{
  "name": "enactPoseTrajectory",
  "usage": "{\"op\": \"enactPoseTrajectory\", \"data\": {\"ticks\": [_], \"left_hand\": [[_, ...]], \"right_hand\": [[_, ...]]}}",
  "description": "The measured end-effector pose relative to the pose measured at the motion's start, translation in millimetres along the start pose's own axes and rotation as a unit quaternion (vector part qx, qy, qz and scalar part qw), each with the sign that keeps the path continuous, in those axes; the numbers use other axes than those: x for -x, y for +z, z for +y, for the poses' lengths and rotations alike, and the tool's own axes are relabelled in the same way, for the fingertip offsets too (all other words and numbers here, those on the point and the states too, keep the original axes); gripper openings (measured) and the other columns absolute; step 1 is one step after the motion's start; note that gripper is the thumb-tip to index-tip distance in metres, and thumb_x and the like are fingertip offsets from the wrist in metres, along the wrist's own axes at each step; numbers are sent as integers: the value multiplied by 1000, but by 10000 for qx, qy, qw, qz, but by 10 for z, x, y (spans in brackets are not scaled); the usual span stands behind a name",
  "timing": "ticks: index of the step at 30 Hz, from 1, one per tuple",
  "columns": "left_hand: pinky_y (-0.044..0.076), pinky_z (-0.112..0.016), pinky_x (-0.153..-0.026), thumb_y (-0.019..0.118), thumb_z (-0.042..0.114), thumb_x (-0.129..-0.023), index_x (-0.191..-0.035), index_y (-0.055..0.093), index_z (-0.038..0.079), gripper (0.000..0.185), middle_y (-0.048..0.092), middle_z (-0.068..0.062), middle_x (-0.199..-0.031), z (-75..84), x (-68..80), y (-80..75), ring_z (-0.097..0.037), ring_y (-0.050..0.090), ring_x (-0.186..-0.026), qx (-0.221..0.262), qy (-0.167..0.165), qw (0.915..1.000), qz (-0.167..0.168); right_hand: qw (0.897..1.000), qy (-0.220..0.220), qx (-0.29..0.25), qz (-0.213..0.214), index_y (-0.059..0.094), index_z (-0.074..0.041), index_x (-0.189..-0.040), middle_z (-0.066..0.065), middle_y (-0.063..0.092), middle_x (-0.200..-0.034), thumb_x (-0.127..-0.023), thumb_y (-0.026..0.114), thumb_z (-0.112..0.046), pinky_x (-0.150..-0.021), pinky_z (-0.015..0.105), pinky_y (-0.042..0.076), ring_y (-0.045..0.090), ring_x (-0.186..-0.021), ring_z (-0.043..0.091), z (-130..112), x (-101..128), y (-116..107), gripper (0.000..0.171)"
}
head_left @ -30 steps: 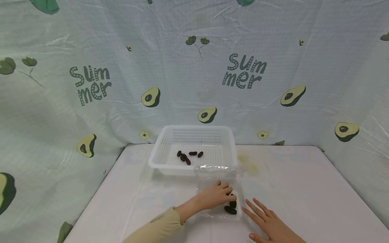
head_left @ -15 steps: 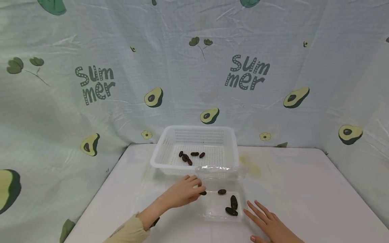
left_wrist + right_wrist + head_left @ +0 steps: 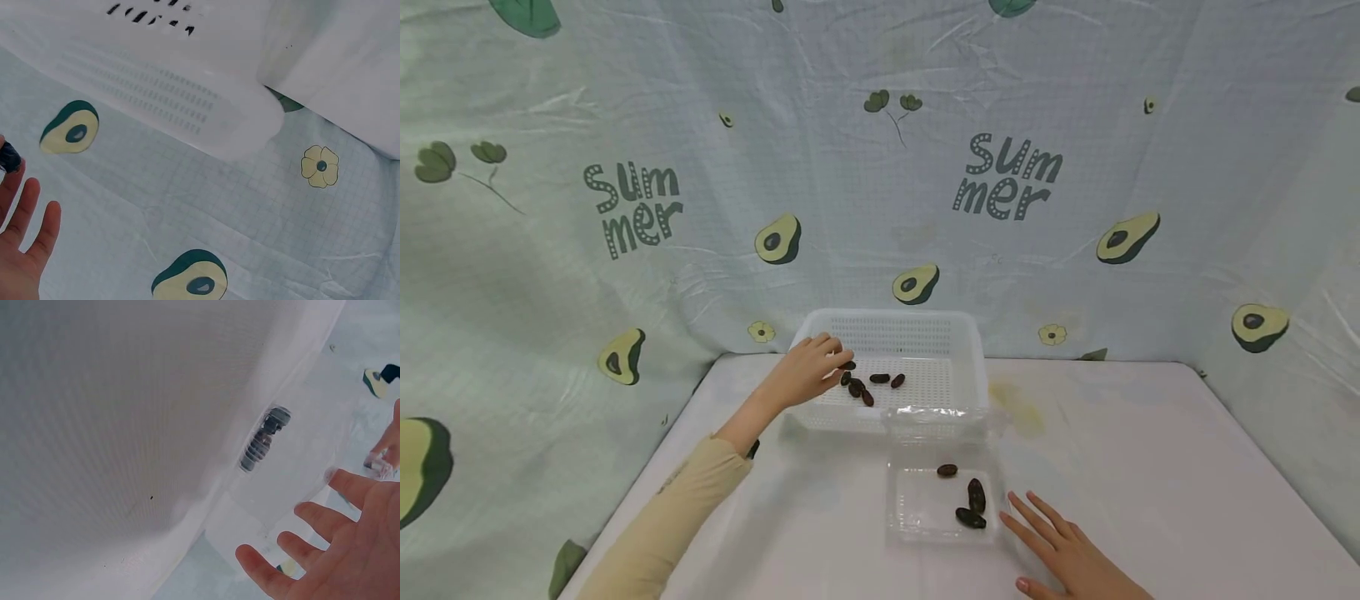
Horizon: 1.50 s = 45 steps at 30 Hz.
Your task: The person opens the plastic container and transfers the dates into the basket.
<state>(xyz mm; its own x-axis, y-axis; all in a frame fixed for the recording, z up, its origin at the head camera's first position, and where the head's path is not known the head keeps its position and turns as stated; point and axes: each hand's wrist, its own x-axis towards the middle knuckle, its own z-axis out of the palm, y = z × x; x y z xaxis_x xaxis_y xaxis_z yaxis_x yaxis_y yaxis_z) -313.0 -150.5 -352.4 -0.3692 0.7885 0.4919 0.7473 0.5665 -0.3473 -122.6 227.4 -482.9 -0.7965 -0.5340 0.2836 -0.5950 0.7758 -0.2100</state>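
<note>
Three dark oval dates (image 3: 967,497) sit in clear plastic clamshell tray (image 3: 917,527); left hand (image 3: 808,372) pinches another over white slotted basket (image 3: 955,333); right hand (image 3: 1063,554) flat, fingers apart, beside tray.

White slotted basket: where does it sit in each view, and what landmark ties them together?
Head: white basket at the table's far edge, centre, left hand over its left rim.
Left wrist: its slotted wall fills the top.
Right wrist: not in it, as far as I can tell.
Shared landmark: the avocado-print cloth.
</note>
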Motion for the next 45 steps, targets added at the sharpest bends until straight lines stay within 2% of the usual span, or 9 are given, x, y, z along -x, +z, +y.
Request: {"op": "enactPoseTrajectory", "data": {"ticks": [5,8,11,17,24,31,38,41,45], "left_hand": [[37,-27,-58,63,12,-79,-92,55,12,16,52,-3,-80,-146,-228,152,-18,47,-73,-200,-147,9989,-395],[39,-28,-59,61,13,-81,-98,57,12,17,55,-4,-84,-156,-336,214,-19,49,-76,-349,-332,9957,-788],[40,-29,-60,60,13,-82,-101,58,13,19,56,-5,-85,-156,-410,291,-20,51,-78,-362,-403,9944,-911],[41,-30,-60,56,9,-84,-102,59,13,18,58,-6,-86,-141,-476,390,-21,52,-79,-324,-551,9926,-1035],[41,-31,-60,58,11,-84,-99,58,12,15,57,-6,-86,-114,-476,399,-20,51,-78,-183,-622,9920,-1083],[40,-30,-59,59,12,-84,-98,58,11,14,57,-5,-85,-51,-457,309,-19,51,-77,164,-511,9964,-649],[41,-28,-61,60,12,-83,-97,60,12,14,57,-3,-85,75,-384,120,-17,51,-77,305,-325,9988,-189],[43,-27,-64,62,11,-81,-95,60,11,15,59,-2,-85,179,-335,-3,-16,53,-78,297,-114,9993,174],[45,-26,-67,61,10,-80,-96,59,10,15,59,-1,-84,377,-262,-174,-15,55,-78,289,428,9961,719]], "right_hand": [[9999,78,-38,-99,39,-21,-135,8,38,-140,-81,57,-46,-75,51,41,-15,-130,-12,-1,-13,-7,61],[9999,73,-21,-116,39,-22,-135,8,37,-140,-81,56,-47,-76,51,41,-15,-130,-12,-3,-23,-9,62],[9999,26,-13,-106,39,-21,-135,8,38,-140,-81,56,-46,-76,51,41,-14,-130,-11,-7,-35,-13,62],[9999,0,-24,-115,39,-21,-135,9,38,-140,-82,56,-46,-76,52,41,-15,-130,-11,-16,-52,-21,61],[9999,-22,39,-104,40,-20,-135,9,39,-139,-81,56,-46,-75,51,42,-15,-130,-11,-4,-49,-17,62],[9997,80,-78,-194,39,-21,-135,9,37,-141,-81,56,-46,-77,53,41,-16,-130,-11,17,-46,-8,62],[9995,112,-164,-239,39,-20,-135,10,37,-140,-81,57,-44,-75,53,41,-17,-128,-13,19,-40,-12,62],[9999,38,-42,-158,40,-20,-134,10,38,-140,-81,58,-45,-73,51,42,-17,-129,-12,19,-33,-4,62],[9991,-87,421,7,41,-21,-134,7,40,-139,-79,58,-48,-71,45,44,-17,-131,-9,20,-21,6,64]]}}
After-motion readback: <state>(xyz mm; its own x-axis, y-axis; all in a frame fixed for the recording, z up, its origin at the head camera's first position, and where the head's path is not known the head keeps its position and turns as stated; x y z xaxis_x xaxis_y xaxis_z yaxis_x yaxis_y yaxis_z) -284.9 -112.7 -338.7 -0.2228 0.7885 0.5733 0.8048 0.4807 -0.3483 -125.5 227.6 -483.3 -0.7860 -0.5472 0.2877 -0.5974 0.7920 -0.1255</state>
